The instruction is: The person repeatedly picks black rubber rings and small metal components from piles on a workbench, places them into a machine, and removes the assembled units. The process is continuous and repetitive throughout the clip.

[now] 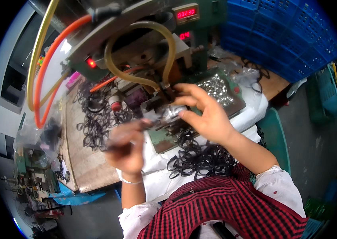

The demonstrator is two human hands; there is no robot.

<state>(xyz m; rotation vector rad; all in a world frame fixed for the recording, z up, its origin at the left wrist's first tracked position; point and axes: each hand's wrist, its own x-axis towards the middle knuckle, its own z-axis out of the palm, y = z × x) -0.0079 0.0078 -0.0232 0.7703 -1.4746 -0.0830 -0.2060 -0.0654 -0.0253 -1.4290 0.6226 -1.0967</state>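
A green bench machine (144,53) stands in front of me, with a shiny metal fixture (172,112) low at its middle. My right hand (206,115) is at the right side of this fixture. Its thumb lies by the metal and its fingers reach toward the machine's tool head (164,89), apart from the thumb. Smeared by motion, my left hand (126,145) is left of the fixture; a dark bit shows at its fingertips, too blurred to name. Black plastic frame-like pieces (200,159) lie heaped just in front of the machine.
More black frame-like pieces (92,115) cover the table's left part, beside a red button (115,104). A tray of small shiny metal parts (216,89) sits right of the fixture. Blue crates (280,36) stand at the far right; yellow and orange hoses (39,79) hang on the left.
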